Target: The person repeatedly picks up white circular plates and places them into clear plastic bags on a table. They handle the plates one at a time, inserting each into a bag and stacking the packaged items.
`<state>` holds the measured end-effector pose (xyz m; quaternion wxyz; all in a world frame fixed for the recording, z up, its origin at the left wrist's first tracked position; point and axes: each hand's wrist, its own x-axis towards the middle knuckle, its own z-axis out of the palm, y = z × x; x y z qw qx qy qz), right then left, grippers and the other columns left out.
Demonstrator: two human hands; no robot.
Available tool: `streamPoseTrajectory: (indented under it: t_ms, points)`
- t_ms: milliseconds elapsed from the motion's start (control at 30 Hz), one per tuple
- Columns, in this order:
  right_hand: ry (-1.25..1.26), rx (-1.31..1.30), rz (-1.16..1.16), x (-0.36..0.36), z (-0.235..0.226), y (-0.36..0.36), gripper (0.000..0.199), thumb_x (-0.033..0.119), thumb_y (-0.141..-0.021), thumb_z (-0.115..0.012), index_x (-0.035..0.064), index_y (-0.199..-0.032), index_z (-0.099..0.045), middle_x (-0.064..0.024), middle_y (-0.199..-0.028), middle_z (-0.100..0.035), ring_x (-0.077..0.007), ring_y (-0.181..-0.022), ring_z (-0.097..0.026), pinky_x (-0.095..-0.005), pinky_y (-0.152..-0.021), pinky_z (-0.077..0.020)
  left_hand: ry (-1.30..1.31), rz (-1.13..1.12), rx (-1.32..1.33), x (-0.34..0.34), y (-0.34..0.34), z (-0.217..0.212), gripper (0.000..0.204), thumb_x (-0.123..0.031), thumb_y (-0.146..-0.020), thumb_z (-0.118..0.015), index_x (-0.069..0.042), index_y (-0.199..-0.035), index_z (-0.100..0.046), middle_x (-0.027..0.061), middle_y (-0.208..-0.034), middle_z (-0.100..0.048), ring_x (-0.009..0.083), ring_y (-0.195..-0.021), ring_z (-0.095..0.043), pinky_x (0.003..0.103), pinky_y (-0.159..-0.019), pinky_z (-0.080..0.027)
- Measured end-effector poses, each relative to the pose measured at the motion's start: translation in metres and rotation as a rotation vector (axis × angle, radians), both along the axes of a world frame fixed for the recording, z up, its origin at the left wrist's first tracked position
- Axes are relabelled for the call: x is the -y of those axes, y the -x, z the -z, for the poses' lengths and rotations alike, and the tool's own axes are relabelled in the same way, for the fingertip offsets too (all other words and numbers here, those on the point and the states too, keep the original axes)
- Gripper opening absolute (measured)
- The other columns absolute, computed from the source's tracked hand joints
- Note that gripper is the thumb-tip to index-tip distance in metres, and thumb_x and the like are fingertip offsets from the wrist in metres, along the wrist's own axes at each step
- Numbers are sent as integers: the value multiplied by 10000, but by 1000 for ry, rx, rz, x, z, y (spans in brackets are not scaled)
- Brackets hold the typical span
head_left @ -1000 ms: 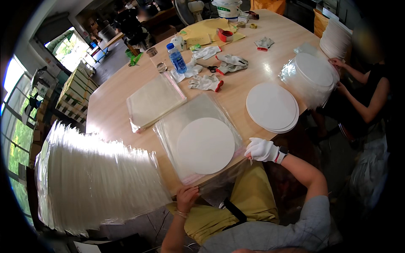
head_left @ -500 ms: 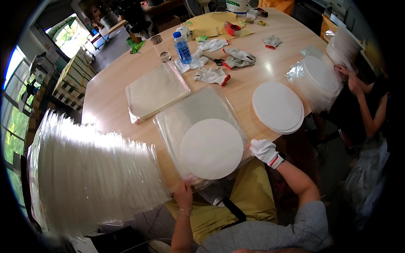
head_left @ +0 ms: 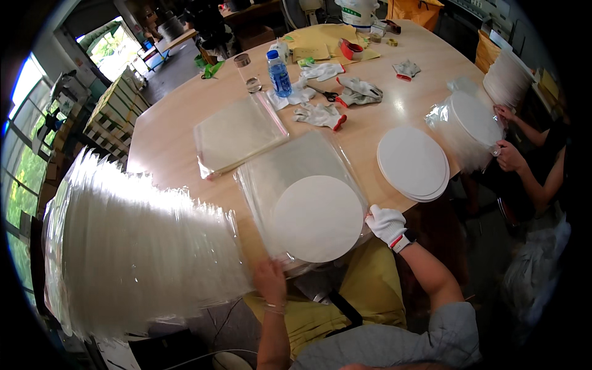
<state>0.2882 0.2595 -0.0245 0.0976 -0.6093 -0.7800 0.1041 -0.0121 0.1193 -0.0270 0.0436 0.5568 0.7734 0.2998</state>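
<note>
A round white board [head_left: 319,219] lies flat over a stack of clear plastic bags [head_left: 295,152] at the table's near edge; whether it is inside the top bag or on it, I cannot tell. My right hand [head_left: 386,226], in a white glove with a red cuff, is closed on the bag edge just right of the board. Bare and blurred by motion, my left hand [head_left: 270,281] is at the bags' near left corner, its fingers too smeared to read. More white round boards [head_left: 413,163] are stacked to the right.
A tall fanned pile of clear-wrapped pieces [head_left: 142,253] stands at the left. Behind lie another bag stack [head_left: 240,134], gloves [head_left: 319,115], scissors [head_left: 325,94] and a blue bottle [head_left: 279,75]. At the right, a co-worker's hands [head_left: 509,155] hold wrapped boards [head_left: 476,117].
The view has shifted slightly, so the table things appear farther right. My left hand has blurred with motion at the bag corner; my right stays at the bag edge. The co-worker's hands have moved apart.
</note>
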Motion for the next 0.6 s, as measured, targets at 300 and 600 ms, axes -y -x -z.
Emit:
streamPoseTrajectory:
  t_ms: [300, 600]
  points:
    - [-12, -30, -10, -1, 12, -5, 248, 324, -831, -477, 87, -796, -543, -184, -636, -596, -387, -599, -578, -512, -547, -424, 388, 350, -350, 3, -41, 20, 726, -551, -820, -498, -112, -1371, -327, 94, -1475, -205, 293, -1361, -168, 540, -1015, -222]
    - [12, 12, -66, 4, -5, -3, 277, 347, -836, -466, 89, -794, -555, -193, -693, -606, -393, -645, -579, -520, -578, -422, 187, -124, 1843, 46, -67, 60, 290, -233, -879, -589, -26, -1072, -523, 112, -1096, -564, 213, -980, -577, 347, -756, -485]
